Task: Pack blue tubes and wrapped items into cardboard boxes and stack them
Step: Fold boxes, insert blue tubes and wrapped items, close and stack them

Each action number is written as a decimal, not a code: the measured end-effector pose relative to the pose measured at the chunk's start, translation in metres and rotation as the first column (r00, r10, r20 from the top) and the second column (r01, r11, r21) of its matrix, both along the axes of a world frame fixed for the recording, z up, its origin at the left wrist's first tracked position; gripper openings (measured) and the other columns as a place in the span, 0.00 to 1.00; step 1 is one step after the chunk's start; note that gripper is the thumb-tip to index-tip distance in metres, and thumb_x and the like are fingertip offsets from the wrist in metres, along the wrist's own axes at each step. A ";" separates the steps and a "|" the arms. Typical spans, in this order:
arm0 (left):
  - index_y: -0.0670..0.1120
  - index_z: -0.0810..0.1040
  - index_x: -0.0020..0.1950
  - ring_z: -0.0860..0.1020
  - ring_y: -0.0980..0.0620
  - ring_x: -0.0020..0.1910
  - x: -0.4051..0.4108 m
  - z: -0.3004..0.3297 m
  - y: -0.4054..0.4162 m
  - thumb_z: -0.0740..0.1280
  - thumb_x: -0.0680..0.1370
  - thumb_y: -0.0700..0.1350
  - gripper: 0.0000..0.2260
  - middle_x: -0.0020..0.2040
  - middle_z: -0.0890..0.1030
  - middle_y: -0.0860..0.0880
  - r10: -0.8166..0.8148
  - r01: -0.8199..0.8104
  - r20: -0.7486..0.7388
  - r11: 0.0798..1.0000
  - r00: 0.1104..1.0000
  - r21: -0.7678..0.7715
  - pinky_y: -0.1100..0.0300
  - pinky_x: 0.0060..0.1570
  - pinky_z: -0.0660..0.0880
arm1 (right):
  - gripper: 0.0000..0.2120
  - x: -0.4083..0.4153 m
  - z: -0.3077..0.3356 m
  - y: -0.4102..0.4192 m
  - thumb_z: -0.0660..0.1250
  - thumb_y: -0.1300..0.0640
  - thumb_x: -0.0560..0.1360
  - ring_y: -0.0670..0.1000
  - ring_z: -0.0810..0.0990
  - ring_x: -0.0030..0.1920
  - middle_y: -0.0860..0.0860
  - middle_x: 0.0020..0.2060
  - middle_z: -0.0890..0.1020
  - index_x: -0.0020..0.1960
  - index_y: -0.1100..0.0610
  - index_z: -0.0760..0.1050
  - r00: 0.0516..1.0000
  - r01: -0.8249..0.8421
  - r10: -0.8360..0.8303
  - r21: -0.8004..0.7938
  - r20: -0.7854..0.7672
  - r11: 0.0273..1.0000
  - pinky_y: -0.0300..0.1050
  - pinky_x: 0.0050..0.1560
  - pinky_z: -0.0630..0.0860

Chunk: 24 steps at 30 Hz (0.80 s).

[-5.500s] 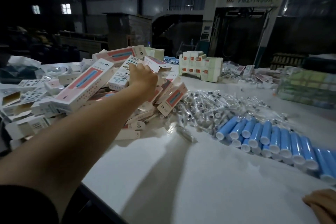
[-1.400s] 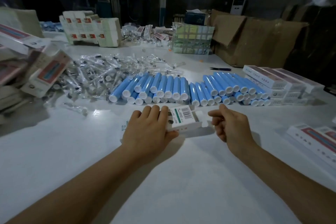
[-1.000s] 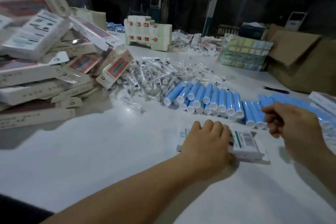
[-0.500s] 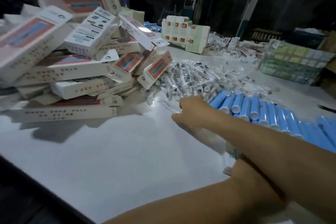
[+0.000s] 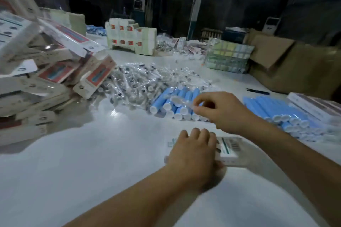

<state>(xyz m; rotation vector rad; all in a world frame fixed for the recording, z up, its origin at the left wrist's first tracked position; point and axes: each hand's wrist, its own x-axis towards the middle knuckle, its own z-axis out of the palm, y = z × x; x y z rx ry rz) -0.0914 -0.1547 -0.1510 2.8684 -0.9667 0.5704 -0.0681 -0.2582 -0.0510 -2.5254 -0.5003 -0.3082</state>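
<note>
Fingers of my right hand [image 5: 224, 110] pinch one clear wrapped item [image 5: 181, 101] above the blue tubes [image 5: 177, 104], while my left hand [image 5: 193, 155] grips a small box [image 5: 228, 148] lying on the white table [image 5: 92, 162].

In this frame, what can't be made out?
- Box under the left hand: its open end is hidden by the hand, print blurred.
- Wrapped item pinched by the right hand: contents too blurred.
- Carton pile: cut by the left edge, smeared.
</note>
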 end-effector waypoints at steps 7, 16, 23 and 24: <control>0.47 0.61 0.72 0.68 0.47 0.60 0.005 0.000 -0.003 0.50 0.77 0.66 0.31 0.63 0.70 0.49 0.058 -0.060 0.038 0.997 0.998 0.052 0.53 0.53 0.63 | 0.04 -0.072 -0.061 -0.142 0.69 0.65 0.74 0.47 0.74 0.25 0.48 0.28 0.76 0.46 0.60 0.81 0.861 0.502 -0.506 0.262 -0.055 0.824 0.35 0.29 0.73; 0.47 0.69 0.67 0.73 0.47 0.53 -0.004 0.005 -0.002 0.55 0.74 0.66 0.30 0.57 0.76 0.49 0.116 -0.116 0.079 0.993 0.990 -0.001 0.54 0.50 0.69 | 0.09 -0.070 -0.070 -0.145 0.64 0.61 0.78 0.56 0.76 0.45 0.57 0.46 0.77 0.52 0.60 0.81 0.881 0.464 -0.431 -0.179 0.197 0.867 0.44 0.46 0.66; 0.45 0.71 0.68 0.75 0.47 0.52 -0.007 0.006 -0.006 0.44 0.74 0.69 0.37 0.56 0.77 0.48 0.035 -0.038 0.075 0.998 0.997 0.041 0.53 0.49 0.72 | 0.10 -0.072 -0.076 -0.119 0.67 0.64 0.75 0.50 0.77 0.43 0.55 0.44 0.80 0.54 0.61 0.81 0.904 0.390 -0.383 -0.003 0.192 0.921 0.39 0.46 0.70; 0.44 0.73 0.66 0.75 0.46 0.50 -0.008 0.006 -0.006 0.45 0.74 0.69 0.37 0.55 0.78 0.47 0.012 -0.015 0.078 0.999 0.997 0.034 0.52 0.47 0.73 | 0.10 -0.073 -0.077 -0.112 0.67 0.64 0.75 0.46 0.78 0.42 0.53 0.43 0.81 0.55 0.60 0.81 0.915 0.367 -0.382 0.128 0.126 0.921 0.35 0.45 0.72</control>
